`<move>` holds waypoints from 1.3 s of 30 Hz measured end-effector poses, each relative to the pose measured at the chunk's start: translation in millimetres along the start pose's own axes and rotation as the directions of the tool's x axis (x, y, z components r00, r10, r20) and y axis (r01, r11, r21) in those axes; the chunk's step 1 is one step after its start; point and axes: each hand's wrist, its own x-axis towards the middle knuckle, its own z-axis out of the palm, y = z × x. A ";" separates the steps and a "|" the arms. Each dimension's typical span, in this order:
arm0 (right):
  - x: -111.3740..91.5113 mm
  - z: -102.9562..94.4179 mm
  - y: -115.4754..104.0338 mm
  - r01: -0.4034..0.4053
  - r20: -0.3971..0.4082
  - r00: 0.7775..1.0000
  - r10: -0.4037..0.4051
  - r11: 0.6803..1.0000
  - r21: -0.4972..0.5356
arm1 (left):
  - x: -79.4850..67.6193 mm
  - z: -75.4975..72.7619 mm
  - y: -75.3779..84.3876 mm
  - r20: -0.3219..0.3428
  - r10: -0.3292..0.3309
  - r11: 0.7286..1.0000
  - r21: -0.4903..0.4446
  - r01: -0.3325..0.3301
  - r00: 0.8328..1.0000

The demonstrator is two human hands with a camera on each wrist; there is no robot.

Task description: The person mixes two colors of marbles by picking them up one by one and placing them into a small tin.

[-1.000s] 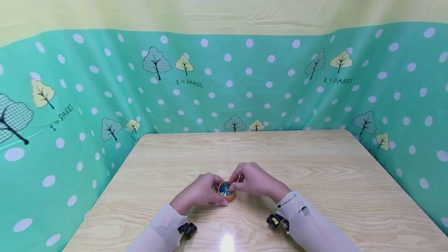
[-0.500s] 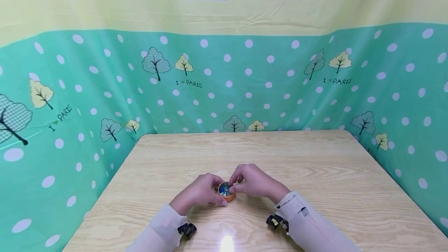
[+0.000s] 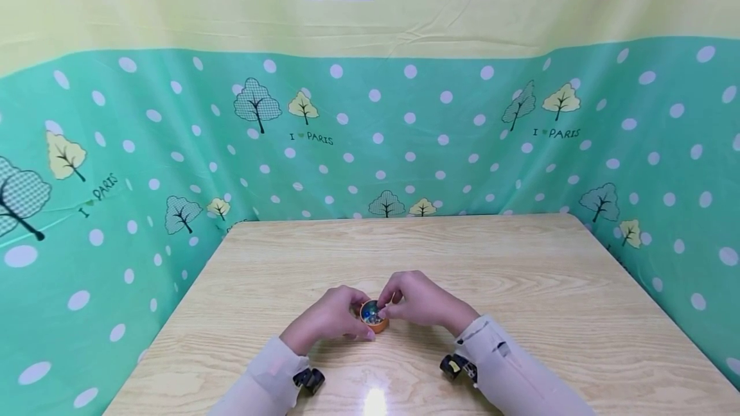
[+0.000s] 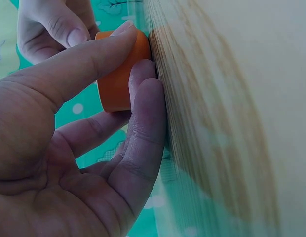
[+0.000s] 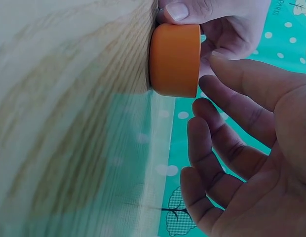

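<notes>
A small round orange cup (image 3: 374, 326) stands upright on the wooden table. My left hand (image 3: 335, 314) grips its side, thumb in front and fingers behind; the left wrist view shows the thumb along the orange wall (image 4: 113, 81). Inside lie several small shiny blue and clear pieces (image 3: 372, 314), too small to tell their kind. Over the right part of the rim is my right hand (image 3: 421, 299), its thumb and index fingertips at the opening. In the right wrist view those fingertips (image 5: 207, 81) stand a little apart, nothing visible between them, and the other fingers curve loosely.
The pale wood-grain table (image 3: 462, 249) extends around both hands. A green and yellow printed cloth (image 3: 405, 133) hangs behind it and along both sides. Small black devices (image 3: 309, 379) sit at both sleeve cuffs.
The right fingertips have shifted slightly at the cup's rim, and the shiny pieces inside look a little rearranged. The left hand keeps its grip on the cup.
</notes>
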 end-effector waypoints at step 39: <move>-29.3 -18.1 16.0 0.010 -0.017 1.000 -0.010 1.000 -0.018 | -1.3 -1.5 1.3 -0.008 0.024 1.000 0.010 -0.023 1.000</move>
